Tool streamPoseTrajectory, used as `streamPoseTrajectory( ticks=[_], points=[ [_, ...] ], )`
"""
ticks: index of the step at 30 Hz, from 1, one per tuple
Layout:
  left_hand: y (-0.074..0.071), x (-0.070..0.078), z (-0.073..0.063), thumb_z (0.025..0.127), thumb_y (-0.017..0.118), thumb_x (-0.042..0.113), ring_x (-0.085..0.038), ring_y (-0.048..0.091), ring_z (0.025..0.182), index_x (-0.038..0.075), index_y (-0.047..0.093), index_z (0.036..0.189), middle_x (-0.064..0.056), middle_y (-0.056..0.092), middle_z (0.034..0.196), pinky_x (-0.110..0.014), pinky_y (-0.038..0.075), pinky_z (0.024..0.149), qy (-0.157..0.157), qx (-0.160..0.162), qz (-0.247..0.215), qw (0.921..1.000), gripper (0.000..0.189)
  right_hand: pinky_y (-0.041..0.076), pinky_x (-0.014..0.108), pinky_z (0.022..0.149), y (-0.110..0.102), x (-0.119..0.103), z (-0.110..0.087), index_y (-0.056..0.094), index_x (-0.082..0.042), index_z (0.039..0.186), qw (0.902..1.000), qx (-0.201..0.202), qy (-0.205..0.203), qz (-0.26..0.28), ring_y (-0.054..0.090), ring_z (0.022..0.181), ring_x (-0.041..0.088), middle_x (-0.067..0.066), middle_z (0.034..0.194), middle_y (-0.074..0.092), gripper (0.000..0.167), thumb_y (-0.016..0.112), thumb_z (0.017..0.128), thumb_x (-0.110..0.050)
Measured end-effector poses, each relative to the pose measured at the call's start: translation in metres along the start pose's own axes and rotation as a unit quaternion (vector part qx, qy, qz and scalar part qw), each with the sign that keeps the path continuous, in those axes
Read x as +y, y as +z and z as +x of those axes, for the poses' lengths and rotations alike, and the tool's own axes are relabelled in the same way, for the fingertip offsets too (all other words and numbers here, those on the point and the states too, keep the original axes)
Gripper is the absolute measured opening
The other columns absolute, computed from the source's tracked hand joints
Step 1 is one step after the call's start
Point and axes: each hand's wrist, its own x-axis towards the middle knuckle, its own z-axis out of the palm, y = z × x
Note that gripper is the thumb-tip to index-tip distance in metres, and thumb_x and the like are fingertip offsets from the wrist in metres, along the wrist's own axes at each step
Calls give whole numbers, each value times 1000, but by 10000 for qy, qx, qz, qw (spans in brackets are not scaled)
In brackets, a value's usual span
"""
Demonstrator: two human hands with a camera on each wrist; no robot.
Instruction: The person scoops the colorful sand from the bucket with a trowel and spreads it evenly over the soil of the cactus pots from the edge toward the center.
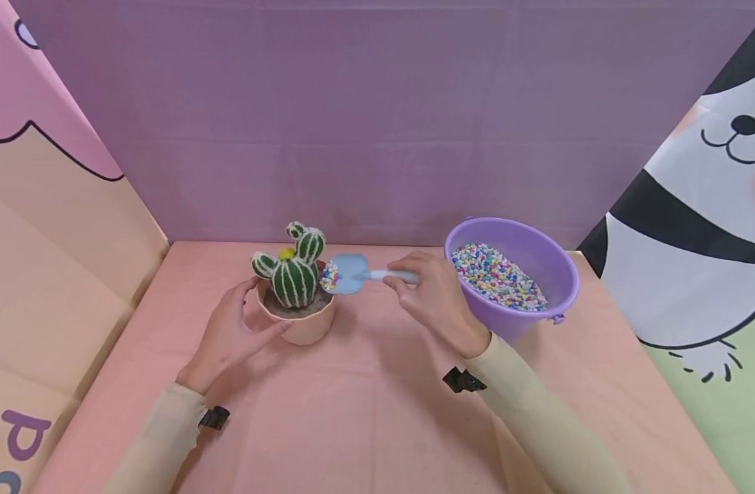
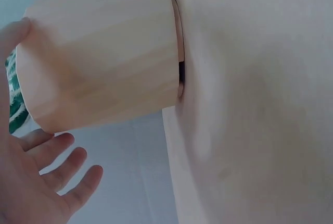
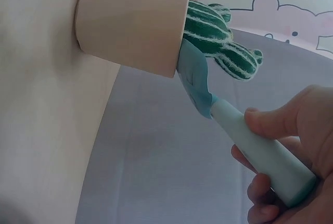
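A green cactus (image 1: 293, 283) with white stripes and a yellow flower stands upright in a peach flowerpot (image 1: 310, 328). My left hand (image 1: 228, 339) spans the pot's left side, thumb at the near rim, index finger against the far side, the remaining fingers spread loosely. My right hand (image 1: 437, 296) grips the pale handle of a small blue trowel (image 1: 351, 273). Colourful beads (image 1: 330, 277) lie at the trowel's tip, over the right part of the pot's rim. In the right wrist view, the blade (image 3: 195, 73) tilts at the rim beside the cactus.
On the right stands a purple bucket (image 1: 557, 291), partly filled with multicoloured beads (image 1: 499, 280), close to my right hand. Pink cloth (image 1: 328, 425) covers the table. A purple backdrop (image 1: 377, 123) rises behind it, with printed panels at both sides.
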Motion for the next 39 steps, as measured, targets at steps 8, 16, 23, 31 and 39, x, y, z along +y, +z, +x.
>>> streamPoseTrajectory(
  ticks=[8, 16, 23, 31, 39],
  points=[
    [6, 7, -4, 81, 91, 51, -44, 51, 143, 3, 45, 155, -23, 56, 152, -64, 42, 117, -13, 269, 124, 9996, 101, 60, 44, 81, -1, 2, -2, 84, -3, 104, 9999, 80, -100, 37, 77, 94, 26, 8, 99, 81, 20, 86, 86, -11],
    [8, 6, -3, 81, 91, 47, -39, 53, 139, 5, 44, 157, -19, 56, 152, -64, 47, 110, 142, 297, -30, 9995, 99, 60, 45, 82, -1, 2, -3, 84, -2, 104, 9997, 131, -200, 17, 76, 96, 28, 10, 100, 81, 20, 86, 86, -10],
    [-1, -5, 14, 86, 89, 28, -40, 49, 144, 7, 36, 163, -20, 50, 158, -64, 49, 110, 574, -531, -678, 9946, 95, 61, 46, 83, 0, 1, -3, 84, -1, 104, 9994, 194, -272, 4, 76, 96, 29, 10, 101, 81, 20, 87, 86, -11],
    [-5, -9, 21, 86, 89, 26, -40, 51, 143, 7, 41, 161, -19, 51, 159, -62, 51, 109, 579, -833, -693, 9924, 92, 60, 45, 84, 1, 2, -2, 84, -1, 104, 9991, 162, -394, -35, 75, 97, 30, 10, 101, 81, 20, 87, 86, -10],
    [-8, -5, 21, 84, 92, 36, -39, 54, 138, 10, 43, 160, -16, 53, 156, -63, 50, 110, 201, -937, -653, 9933, 94, 60, 45, 83, 1, 3, -3, 84, -1, 104, 9993, 150, -353, 33, 75, 95, 29, 10, 100, 81, 20, 87, 86, -9]
  ],
)
